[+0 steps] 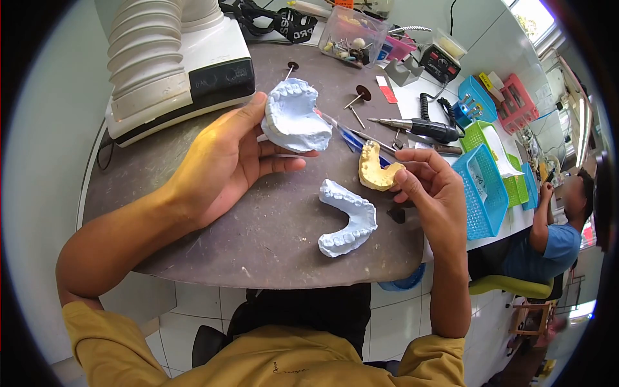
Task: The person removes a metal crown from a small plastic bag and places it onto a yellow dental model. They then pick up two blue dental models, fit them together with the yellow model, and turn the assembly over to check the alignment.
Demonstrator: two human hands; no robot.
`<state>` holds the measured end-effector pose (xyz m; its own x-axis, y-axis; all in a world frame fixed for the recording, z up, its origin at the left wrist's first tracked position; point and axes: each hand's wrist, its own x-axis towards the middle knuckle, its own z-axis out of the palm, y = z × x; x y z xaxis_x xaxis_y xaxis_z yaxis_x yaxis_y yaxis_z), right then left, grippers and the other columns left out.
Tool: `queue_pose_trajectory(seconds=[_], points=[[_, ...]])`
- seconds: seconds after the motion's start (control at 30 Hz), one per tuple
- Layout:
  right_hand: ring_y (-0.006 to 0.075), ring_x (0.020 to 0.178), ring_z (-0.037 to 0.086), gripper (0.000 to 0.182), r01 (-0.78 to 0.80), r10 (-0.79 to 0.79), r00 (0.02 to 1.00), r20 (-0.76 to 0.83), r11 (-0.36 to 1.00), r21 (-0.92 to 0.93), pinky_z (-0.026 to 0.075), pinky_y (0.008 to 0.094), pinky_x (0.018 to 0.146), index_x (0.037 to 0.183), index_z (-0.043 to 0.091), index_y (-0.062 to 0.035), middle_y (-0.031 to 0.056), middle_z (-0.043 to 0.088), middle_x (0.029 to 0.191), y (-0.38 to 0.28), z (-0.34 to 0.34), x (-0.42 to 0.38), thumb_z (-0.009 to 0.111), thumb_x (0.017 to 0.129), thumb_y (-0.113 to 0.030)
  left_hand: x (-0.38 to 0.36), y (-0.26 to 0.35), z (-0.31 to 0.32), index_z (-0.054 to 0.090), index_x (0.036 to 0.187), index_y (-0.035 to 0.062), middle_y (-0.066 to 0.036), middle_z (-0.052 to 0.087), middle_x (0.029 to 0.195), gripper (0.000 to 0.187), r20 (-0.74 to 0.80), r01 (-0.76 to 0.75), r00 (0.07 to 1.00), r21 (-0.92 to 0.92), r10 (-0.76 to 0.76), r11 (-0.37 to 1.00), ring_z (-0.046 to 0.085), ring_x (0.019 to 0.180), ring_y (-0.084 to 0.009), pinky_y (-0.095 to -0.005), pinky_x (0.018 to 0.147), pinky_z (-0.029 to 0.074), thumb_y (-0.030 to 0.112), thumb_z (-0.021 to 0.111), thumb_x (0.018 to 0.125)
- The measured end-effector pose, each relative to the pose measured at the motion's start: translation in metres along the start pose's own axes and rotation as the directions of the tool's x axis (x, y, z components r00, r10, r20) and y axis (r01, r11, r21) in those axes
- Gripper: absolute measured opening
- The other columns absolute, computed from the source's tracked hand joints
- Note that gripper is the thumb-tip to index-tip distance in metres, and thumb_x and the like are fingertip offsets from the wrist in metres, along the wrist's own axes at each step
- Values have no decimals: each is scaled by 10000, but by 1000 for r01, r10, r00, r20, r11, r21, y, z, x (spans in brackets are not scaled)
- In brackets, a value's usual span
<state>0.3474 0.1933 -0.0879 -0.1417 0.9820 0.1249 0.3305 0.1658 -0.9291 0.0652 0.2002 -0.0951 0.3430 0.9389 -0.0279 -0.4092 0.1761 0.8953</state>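
Note:
My left hand [222, 151] holds a pale blue dental cast [298, 119] above the bench, thumb at its left edge and fingers beneath. It shows a row of teeth around a filled palate. Pinched between the thumb and fingers of my right hand [432, 187] is a smaller yellow dental cast [376, 171]. Between my hands, a second pale blue cast [351, 219], horseshoe-shaped, lies on the brown bench top [271, 238]. A small dark piece sits just beside my right hand, partly hidden.
A white hose unit [174, 71] stands at the back left. Behind are rotary discs [363, 93], a handpiece [419, 128] with its coiled cord, and a clear box [351, 39] of burs. Blue baskets [480, 193] line the right, where another person [548, 238] sits.

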Motion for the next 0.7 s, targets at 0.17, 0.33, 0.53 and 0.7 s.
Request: queue_pose_trajectory(seconds=[0.17,0.33,0.53,0.7], points=[[102,778,680,255,34,-36,999,-28,998,-53,570,229,665,1125,676,47,77,705,925,2,1,-4,712,943,-129,-1,1,2,468,1449,58,-101,584,1394,581,-24,6,1000,11,-5,1000,618,1190,-235,-343,928,512,483,297,1092],[90,727,677,185,44,-73,991,-113,968,-246,530,208,602,1070,720,0,65,708,940,-4,3,-10,728,912,-95,-2,3,3,475,1440,57,-115,595,1374,576,-20,11,1000,-11,-12,1000,628,1172,-243,-352,930,509,480,295,1093],[77,635,621,216,321,-414,905,-99,817,-479,450,213,520,1061,725,-7,78,686,977,-14,4,-22,767,870,-100,-2,3,1,482,1434,51,-118,609,1353,581,3,10,1000,-15,-10,1000,639,1152,-246,-352,925,506,487,309,1089],[94,583,540,541,380,-305,924,232,806,-454,453,242,522,1215,686,-28,74,665,961,-28,10,-39,872,779,-289,-1,2,1,479,1437,50,-117,608,1356,569,0,15,1000,-21,-15,1000,639,1149,-242,-346,917,504,471,317,1091]])
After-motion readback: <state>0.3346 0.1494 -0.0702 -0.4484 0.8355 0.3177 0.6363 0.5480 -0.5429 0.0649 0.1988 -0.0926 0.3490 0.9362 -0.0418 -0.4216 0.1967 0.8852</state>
